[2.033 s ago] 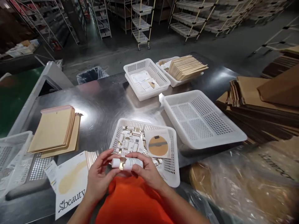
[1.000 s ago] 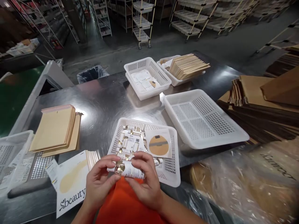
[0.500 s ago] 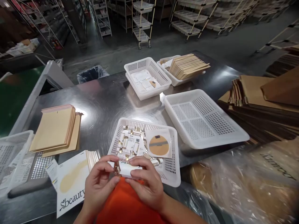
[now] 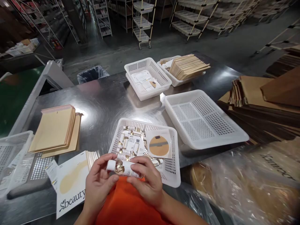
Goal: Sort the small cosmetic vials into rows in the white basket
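Steel tabletop [image 4: 103, 100] is carrying five white perforated plastic baskets. Both hands are holding one small white tube with a gold cap [image 4: 123, 168] just before the nearest basket [image 4: 174, 175]: left hand [image 4: 98, 184] fingers pinching its cap end, right hand [image 4: 147, 181] fingers curling over its body. Seemingly checking it; placing it needs a steady grip.

Steel table [image 4: 100, 103] in front of me. Stack of tan envelopes [image 4: 55, 129] at left, "Sbeauty" leaflet [image 4: 70, 184] near edge. Empty white tray [image 4: 203, 117] at right, beside flat cardboard stack [image 4: 262, 106]. Two far baskets: one w/ papers [image 4: 146, 78], one w/ tan mailers [image 4: 187, 67]. Bin [image 4: 91, 74] behind table.
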Motion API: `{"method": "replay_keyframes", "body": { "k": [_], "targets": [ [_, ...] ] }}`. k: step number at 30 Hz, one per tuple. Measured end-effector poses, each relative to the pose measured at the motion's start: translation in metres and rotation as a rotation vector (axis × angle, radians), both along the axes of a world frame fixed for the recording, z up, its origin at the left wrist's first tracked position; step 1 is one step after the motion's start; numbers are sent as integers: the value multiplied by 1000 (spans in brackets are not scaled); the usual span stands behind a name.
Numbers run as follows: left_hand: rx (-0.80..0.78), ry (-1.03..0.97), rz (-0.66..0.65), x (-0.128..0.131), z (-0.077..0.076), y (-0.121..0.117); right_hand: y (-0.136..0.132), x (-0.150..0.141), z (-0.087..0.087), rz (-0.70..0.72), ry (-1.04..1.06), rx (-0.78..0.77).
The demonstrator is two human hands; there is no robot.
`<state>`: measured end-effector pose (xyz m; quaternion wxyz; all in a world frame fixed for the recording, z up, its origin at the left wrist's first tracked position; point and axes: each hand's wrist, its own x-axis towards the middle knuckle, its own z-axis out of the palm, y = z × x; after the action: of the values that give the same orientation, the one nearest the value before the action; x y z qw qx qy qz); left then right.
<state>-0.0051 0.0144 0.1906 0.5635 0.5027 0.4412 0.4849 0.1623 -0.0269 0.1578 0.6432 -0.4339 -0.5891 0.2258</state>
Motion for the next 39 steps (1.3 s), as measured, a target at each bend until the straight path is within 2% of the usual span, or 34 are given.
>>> {"method": "replay_keyframes", "body": {
  "k": [2,4,7,9,14,20,28,39],
  "targets": [
    [-39,-33,-1,1,0,0,1,-3,-2,8,130,-106],
    [-89,-57,27,3,0,-1,1,-8,-4,66,352,-280],
    [-138,-26,53,6,0,-1,0,-15,-5,275,717,-586],
    [-160,-11,53,7,0,0,-1,-19,-4,408,854,-697],
    [-236,-60,41,5,-4,5,-3,-21,-1,548,978,-754],
    [-301,-126,-30,6,-5,8,0,-20,0,593,1063,-861],
    [-540,-212,-15,6,-5,6,0,-21,4,611,1138,-936],
    [-490,-142,-12,5,-5,4,0,-23,1,639,1193,-934]
  ]
}}
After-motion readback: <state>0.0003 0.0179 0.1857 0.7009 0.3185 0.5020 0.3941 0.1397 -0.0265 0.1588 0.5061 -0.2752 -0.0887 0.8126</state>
